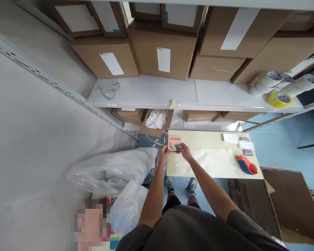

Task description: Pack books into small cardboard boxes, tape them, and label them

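Note:
Between my two hands is a small pink printed card or booklet (174, 139) with a colourful picture on its lower part. My left hand (163, 152) has its fingers closed on the lower left edge. On the lower right edge, my right hand (185, 152) grips it the same way. The card is over the left end of a pale yellow table (199, 137). A whitish flat sheet or bag (214, 162) lies on the table to the right of my hands. Farther right are a stack of white cards (230, 138) and a red and blue tape dispenser (246, 165).
Behind the table, a grey shelf (172, 89) carries cardboard boxes (162, 50), glasses (110, 92) and tape rolls (279, 99). Large translucent plastic bags (115, 169) bulge at left. An open carton (290, 198) stands at right. Part of another person shows at lower left.

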